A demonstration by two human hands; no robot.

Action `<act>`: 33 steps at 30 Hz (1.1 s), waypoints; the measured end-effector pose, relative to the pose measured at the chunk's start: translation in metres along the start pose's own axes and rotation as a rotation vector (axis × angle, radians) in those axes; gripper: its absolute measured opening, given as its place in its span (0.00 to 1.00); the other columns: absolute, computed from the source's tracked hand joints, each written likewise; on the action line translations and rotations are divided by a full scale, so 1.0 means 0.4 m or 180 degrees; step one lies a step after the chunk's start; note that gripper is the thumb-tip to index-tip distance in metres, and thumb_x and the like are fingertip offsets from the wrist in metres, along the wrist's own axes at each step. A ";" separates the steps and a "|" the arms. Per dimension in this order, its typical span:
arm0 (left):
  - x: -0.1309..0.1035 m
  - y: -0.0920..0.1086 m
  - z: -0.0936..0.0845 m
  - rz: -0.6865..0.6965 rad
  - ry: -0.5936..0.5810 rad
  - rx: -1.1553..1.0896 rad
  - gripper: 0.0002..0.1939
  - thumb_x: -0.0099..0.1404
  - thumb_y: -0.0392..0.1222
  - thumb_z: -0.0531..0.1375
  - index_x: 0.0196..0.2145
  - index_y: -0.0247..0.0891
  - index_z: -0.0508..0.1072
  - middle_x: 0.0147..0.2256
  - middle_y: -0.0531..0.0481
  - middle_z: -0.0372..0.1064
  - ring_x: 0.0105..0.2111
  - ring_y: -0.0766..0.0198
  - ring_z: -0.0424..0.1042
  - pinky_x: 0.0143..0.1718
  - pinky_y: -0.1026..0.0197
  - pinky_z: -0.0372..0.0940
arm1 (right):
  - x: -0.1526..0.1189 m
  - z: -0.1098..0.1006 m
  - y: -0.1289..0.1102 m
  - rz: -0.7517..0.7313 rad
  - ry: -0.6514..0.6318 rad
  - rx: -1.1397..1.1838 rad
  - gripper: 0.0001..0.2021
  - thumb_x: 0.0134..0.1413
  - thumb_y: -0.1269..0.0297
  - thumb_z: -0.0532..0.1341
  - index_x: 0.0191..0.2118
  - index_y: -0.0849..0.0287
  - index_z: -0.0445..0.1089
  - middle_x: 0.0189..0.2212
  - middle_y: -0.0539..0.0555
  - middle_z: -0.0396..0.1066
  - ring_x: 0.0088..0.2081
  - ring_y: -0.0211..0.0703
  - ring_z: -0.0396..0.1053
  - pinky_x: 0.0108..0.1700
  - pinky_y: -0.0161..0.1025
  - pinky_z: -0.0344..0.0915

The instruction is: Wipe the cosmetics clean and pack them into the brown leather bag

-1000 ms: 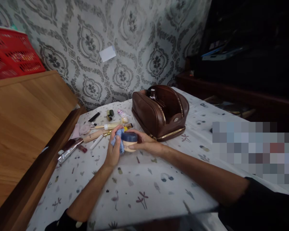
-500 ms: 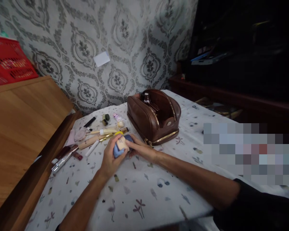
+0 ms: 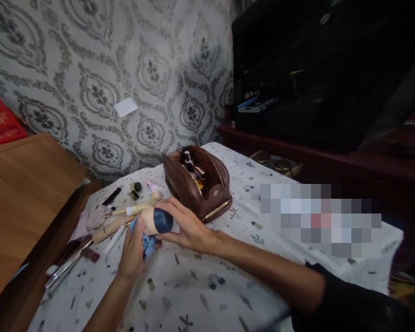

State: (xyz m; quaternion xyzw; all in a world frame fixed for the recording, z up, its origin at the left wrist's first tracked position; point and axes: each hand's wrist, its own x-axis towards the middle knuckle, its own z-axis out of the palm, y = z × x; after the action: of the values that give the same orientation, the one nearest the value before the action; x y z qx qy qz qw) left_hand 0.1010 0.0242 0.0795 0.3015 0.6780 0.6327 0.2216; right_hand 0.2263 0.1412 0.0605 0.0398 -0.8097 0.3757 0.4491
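A small beige bottle with a dark blue cap (image 3: 163, 221) lies tilted sideways between my hands, its cap toward the right. My left hand (image 3: 132, 252) is closed around the beige end, with a crumpled light blue cloth (image 3: 148, 244) against the bottle. Thumb and fingers of my right hand (image 3: 190, 230) grip the bottle from the cap side. Just behind stands a brown makeup bag (image 3: 183, 182), unzipped, with several small items inside. Left of my hands lie makeup brushes, tubes and a silver tube (image 3: 69, 263).
The table has a white patterned cloth (image 3: 200, 290). A wooden panel (image 3: 31, 184) borders it on the left, with a red basket (image 3: 2, 117) above. A dark television (image 3: 314, 78) stands on the right. A blurred patch (image 3: 318, 216) covers part of the table.
The view has swung to the right. The bottle has turned so its dark blue cap shows at the right, and my right-hand fingers have spread wider around it.
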 end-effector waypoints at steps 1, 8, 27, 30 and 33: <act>0.003 0.011 0.016 -0.0109 -0.0118 -0.0167 0.28 0.63 0.66 0.55 0.40 0.37 0.72 0.33 0.46 0.75 0.35 0.57 0.77 0.27 0.63 0.69 | 0.009 -0.023 -0.012 -0.0084 -0.0031 -0.0092 0.26 0.58 0.58 0.65 0.59 0.58 0.60 0.50 0.61 0.64 0.51 0.47 0.66 0.54 0.45 0.66; -0.021 0.080 0.177 0.0099 -0.1511 0.0150 0.28 0.63 0.61 0.57 0.49 0.34 0.70 0.26 0.50 0.72 0.22 0.65 0.71 0.22 0.66 0.63 | 0.087 -0.229 -0.043 0.0404 0.0701 -0.0230 0.28 0.53 0.55 0.68 0.56 0.56 0.61 0.51 0.59 0.68 0.51 0.50 0.68 0.52 0.48 0.68; -0.048 0.020 0.295 0.1252 -0.2364 0.4309 0.39 0.65 0.42 0.56 0.70 0.38 0.45 0.39 0.44 0.78 0.39 0.51 0.78 0.41 0.53 0.70 | 0.235 -0.418 -0.073 0.1005 -0.2188 -0.3163 0.13 0.55 0.64 0.64 0.46 0.63 0.69 0.42 0.61 0.72 0.40 0.50 0.71 0.36 0.40 0.61; -0.049 0.025 0.291 0.1418 -0.2284 0.4409 0.41 0.63 0.39 0.58 0.70 0.42 0.46 0.46 0.45 0.76 0.43 0.53 0.77 0.41 0.55 0.71 | 0.245 -0.415 -0.076 0.1100 -0.2184 -0.3261 0.14 0.53 0.63 0.65 0.44 0.62 0.70 0.40 0.60 0.73 0.40 0.51 0.72 0.36 0.41 0.61; -0.049 0.035 0.287 0.1472 -0.2196 0.4582 0.45 0.58 0.37 0.62 0.70 0.43 0.47 0.48 0.45 0.75 0.44 0.53 0.76 0.38 0.58 0.71 | 0.235 -0.420 -0.057 0.1209 -0.2060 -0.3235 0.14 0.51 0.61 0.68 0.42 0.61 0.72 0.40 0.59 0.73 0.42 0.53 0.72 0.38 0.42 0.62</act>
State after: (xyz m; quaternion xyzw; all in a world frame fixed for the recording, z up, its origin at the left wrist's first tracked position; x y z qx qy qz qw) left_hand 0.1952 0.0940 0.0802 0.6784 0.7319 -0.0540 0.0343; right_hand 0.2970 0.2589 0.1977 -0.2114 -0.9748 -0.0137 0.0697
